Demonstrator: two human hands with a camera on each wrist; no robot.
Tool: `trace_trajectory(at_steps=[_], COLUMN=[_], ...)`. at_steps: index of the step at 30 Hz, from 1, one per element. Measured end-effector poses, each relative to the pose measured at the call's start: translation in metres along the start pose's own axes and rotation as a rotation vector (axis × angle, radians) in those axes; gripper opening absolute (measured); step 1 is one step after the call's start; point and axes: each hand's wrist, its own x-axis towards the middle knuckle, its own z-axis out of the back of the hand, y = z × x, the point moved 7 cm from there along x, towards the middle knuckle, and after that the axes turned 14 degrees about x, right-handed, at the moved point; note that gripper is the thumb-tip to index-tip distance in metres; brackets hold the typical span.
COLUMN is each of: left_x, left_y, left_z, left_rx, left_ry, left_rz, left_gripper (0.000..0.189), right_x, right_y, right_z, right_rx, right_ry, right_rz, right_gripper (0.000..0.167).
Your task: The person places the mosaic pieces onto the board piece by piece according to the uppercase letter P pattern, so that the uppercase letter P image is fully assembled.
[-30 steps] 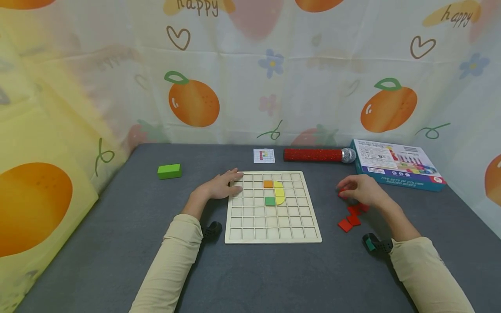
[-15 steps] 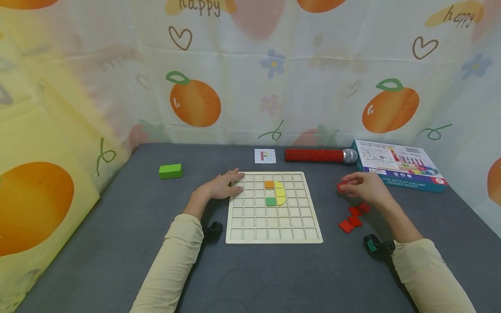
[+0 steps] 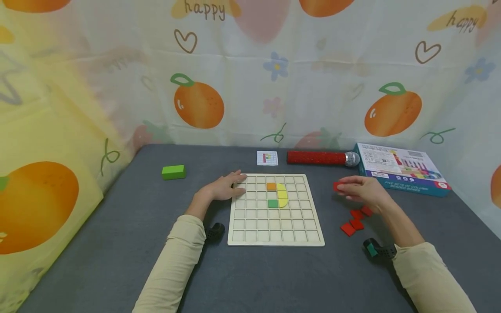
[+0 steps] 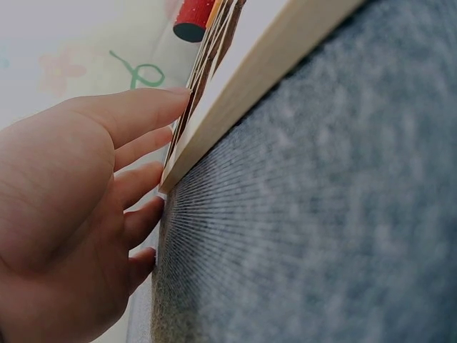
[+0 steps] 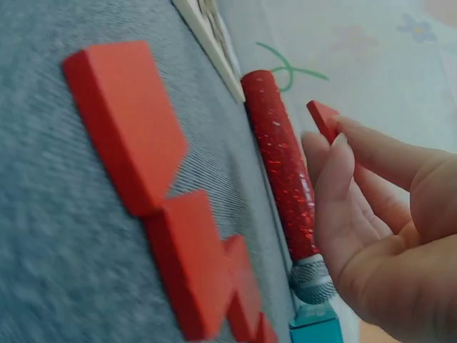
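A pale wooden grid board [image 3: 275, 224] lies on the grey table, with an orange square tile [image 3: 271, 186], a green square tile [image 3: 272, 203] and several yellow pieces [image 3: 282, 195] set in its cells. My left hand [image 3: 224, 187] rests at the board's upper left edge, fingers extended over the rim; the left wrist view shows the thumb touching that edge [image 4: 214, 107]. Right of the board, my right hand [image 3: 365, 191] pinches a red square tile [image 5: 323, 119] between thumb and fingertips, raised off the table. Several loose red tiles [image 3: 356, 224] lie below that hand.
At the back stand a small printed grid card [image 3: 267, 158], a red glittery microphone [image 3: 316, 158] and a flat teal box [image 3: 403, 169] at the right. A bright green block [image 3: 173, 172] sits at the back left. A patterned curtain [image 3: 242, 104] hangs behind the table.
My right hand has picked a red tile out from beside the loose ones and now holds it in plainer sight. The left hand stays at the board; the head view has shifted slightly.
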Motion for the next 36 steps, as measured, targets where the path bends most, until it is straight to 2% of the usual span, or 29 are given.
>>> trace_trajectory(at_steps=[7, 17, 22, 28, 36], left_x=[0.001, 0.003, 0.003, 0.002, 0.002], left_y=[0.001, 0.002, 0.004, 0.003, 0.004], left_z=[-0.001, -0.003, -0.002, -0.001, -0.002], left_rx=[0.011, 0.022, 0.024, 0.022, 0.028], left_ry=[-0.008, -0.004, 0.001, 0.000, -0.004], left_rz=[0.015, 0.010, 0.015, 0.021, 0.018], left_gripper=[0.060, 0.060, 0.060, 0.060, 0.059], right_x=[0.005, 0.017, 0.023, 0.030, 0.036], right_y=[-0.004, -0.005, -0.006, -0.003, 0.003], right_z=[-0.014, -0.036, -0.050, -0.061, -0.079], right_rx=[0.083, 0.080, 0.073, 0.028, 0.029], right_ry=[0.051, 0.100, 0.117, 0.091, 0.129], right_rz=[0.011, 0.036, 0.017, -0.004, -0.015], right_gripper=[0.053, 0.046, 0.044, 0.042, 0.043])
